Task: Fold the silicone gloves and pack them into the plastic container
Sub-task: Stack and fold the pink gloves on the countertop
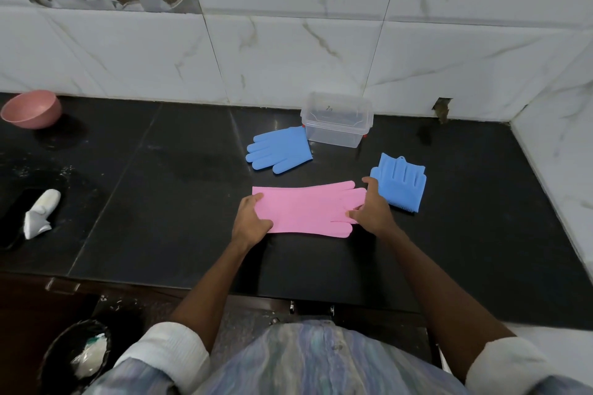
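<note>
My left hand grips the cuff of the pink glove, my right hand pinches its fingers; it lies flat on the table. The silicone may spring open if released early, far from the plastic container.

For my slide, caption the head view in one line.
Both hands, left hand and right hand, hold a flat pink glove on the black counter.
</note>
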